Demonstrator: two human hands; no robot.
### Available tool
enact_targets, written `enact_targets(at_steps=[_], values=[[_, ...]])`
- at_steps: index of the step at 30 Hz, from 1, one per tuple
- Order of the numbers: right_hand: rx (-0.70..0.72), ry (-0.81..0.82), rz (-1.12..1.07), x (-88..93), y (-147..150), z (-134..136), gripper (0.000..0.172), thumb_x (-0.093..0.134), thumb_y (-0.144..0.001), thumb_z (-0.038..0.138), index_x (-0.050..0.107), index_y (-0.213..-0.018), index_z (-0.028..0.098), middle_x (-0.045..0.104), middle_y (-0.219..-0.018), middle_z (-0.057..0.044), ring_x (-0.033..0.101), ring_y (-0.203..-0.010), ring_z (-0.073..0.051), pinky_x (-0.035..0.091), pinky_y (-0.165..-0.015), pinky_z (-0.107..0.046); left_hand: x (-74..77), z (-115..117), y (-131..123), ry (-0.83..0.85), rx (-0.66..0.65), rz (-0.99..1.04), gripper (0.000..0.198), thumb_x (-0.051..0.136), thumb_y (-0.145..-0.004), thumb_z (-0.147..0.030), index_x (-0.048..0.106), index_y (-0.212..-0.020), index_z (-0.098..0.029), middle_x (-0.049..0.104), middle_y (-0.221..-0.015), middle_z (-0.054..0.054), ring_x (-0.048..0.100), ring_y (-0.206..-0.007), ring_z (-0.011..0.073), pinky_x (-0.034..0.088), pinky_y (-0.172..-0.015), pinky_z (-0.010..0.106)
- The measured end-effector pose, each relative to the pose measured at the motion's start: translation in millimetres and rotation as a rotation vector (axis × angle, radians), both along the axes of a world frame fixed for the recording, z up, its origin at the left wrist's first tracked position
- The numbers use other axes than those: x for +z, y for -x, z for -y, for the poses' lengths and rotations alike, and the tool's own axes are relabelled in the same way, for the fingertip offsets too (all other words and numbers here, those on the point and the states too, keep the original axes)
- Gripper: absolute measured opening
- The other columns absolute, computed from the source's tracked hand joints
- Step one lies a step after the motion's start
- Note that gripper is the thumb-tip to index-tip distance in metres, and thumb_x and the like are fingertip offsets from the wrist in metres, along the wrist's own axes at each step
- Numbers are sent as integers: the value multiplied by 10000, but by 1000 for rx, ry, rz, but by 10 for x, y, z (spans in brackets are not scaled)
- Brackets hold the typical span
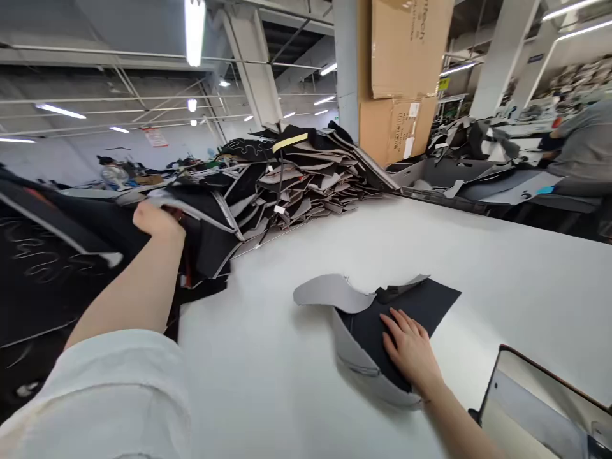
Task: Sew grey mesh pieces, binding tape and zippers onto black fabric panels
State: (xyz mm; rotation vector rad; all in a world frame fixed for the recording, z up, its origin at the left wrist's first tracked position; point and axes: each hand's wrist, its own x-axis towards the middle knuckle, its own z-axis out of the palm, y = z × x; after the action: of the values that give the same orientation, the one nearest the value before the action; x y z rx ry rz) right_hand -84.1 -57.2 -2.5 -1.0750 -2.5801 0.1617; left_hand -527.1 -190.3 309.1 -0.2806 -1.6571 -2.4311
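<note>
My right hand (406, 344) lies flat on a sewn black and grey fabric piece (363, 350), fingers stretched out over its black side. Curved grey flaps of this piece stand up from the white table, and one grey tongue points left. Far to the left, my left hand (160, 220) reaches into a heap of fabric parts. Its fingers are curled at the edge of a black fabric piece with a grey border (201, 213); the fingertips are partly hidden.
Behind the white table (268, 376) rises a tall stack of black and grey fabric pieces (310, 178). Dark panels (43, 255) hang at the left. A framed, glassy object (540, 408) occupies the near right corner. Cardboard boxes (401, 76) stand behind; a person (588, 140) is at the right.
</note>
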Motion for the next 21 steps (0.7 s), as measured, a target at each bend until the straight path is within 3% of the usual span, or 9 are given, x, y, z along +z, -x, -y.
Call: enact_targets(at_steps=[3,5,7,11,13,15,17,19,21], values=[[-2,-33,48,1,9,5,450,340,-946,322,520,-1349,234,451,-1437,-56,350,-1360,-241,294,-1093,-453,104,202,-425,67,81,-487,273,437,-945,-305,412,-698,-192,410,-645,-18,475,-610,99,458,-529,195],[-7,-63,95,10,11,38,461,334,-953,324,498,-1372,220,434,-1450,-71,345,-1364,-244,282,-1101,-447,-31,302,-910,206,8,-836,435,553,-867,-455,342,-597,-188,318,-571,-30,357,-541,85,428,-530,201],[-10,-91,141,6,-32,107,468,332,-958,320,483,-1386,207,422,-1457,-86,351,-1363,-250,279,-1103,-445,-291,380,-1479,315,-96,-913,510,627,-791,-512,333,-537,-182,309,-545,-36,347,-543,81,417,-535,205],[70,-160,167,-86,-421,348,467,339,-956,324,484,-1387,218,415,-1460,-86,359,-1359,-261,295,-1093,-459,-914,442,-2407,784,-884,-968,376,474,-905,-454,560,-687,-161,540,-713,19,520,-653,116,501,-639,250],[114,-194,146,-153,-756,514,466,342,-954,327,478,-1391,238,400,-1468,-76,369,-1353,-266,298,-1089,-476,-1178,408,-2625,928,-1053,-1059,326,413,-938,-399,630,-881,-163,599,-968,77,585,-852,162,518,-813,318],[147,-206,131,-203,-1092,696,476,350,-953,341,453,-1409,255,369,-1486,-59,360,-1358,-269,298,-1087,-479,-1383,322,-2706,1057,-989,-1255,334,518,-895,-414,606,-1125,-188,513,-1266,132,511,-1154,263,424,-1013,427],[170,-188,126,-219,-1348,866,485,366,-950,359,433,-1422,266,351,-1496,-41,336,-1371,-270,296,-1087,-476,-1521,177,-2720,1185,-883,-1460,668,680,-786,-452,441,-1366,-224,277,-1498,156,253,-1379,367,253,-1125,520],[161,-152,123,-198,-1485,989,485,385,-940,346,441,-1415,268,365,-1490,-40,327,-1374,-276,285,-1087,-487,-1587,-20,-2722,1257,-800,-1587,980,768,-699,-461,232,-1485,-229,51,-1574,155,48,-1435,398,133,-1154,546],[150,-118,107,-139,-1521,1045,481,398,-920,285,468,-1395,261,390,-1477,-52,333,-1370,-278,259,-1093,-500,-1598,-249,-2730,1298,-738,-1626,1075,777,-691,-439,120,-1512,-217,29,-1577,159,33,-1442,377,66,-1164,530]])
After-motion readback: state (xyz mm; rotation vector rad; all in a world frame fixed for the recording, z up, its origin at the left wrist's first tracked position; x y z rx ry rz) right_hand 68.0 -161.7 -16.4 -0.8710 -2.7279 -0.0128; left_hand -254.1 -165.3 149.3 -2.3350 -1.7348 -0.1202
